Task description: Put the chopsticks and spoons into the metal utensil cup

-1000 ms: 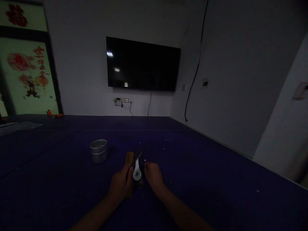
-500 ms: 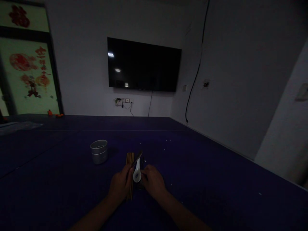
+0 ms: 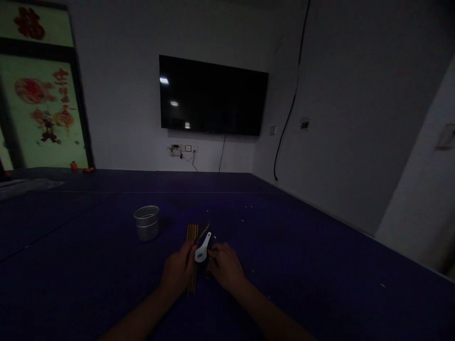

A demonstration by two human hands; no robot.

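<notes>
My left hand [image 3: 178,267] is closed around a slim dark metal utensil [image 3: 204,229], whose widened end sticks up past the thumb; the rest of it is hidden in the grip. A white soup spoon [image 3: 201,255] with a blue mark in its bowl lies between the hands, handle pointing away and tilted right, its bowl against my left thumb. Fingers pinched, my right hand [image 3: 226,266] is just right of the white spoon, over another dark shiny utensil [image 3: 207,272] that is mostly hidden. What it pinches is unclear. Several wooden chopsticks [image 3: 192,231] lie side by side under my left hand.
A grey metal cup [image 3: 147,225] stands left of the chopsticks on the dark blue surface [image 3: 106,284]. Small white scraps [image 3: 242,220] are scattered to the right. Orange items [image 3: 74,165] and a clear plastic sheet [image 3: 31,188] lie far left. A TV [image 3: 213,97] hangs on the wall.
My right hand has come in toward the white spoon, its fingers now pinched. The spoon has shifted slightly up and left, its handle swinging rightward. My left hand stays nearly still.
</notes>
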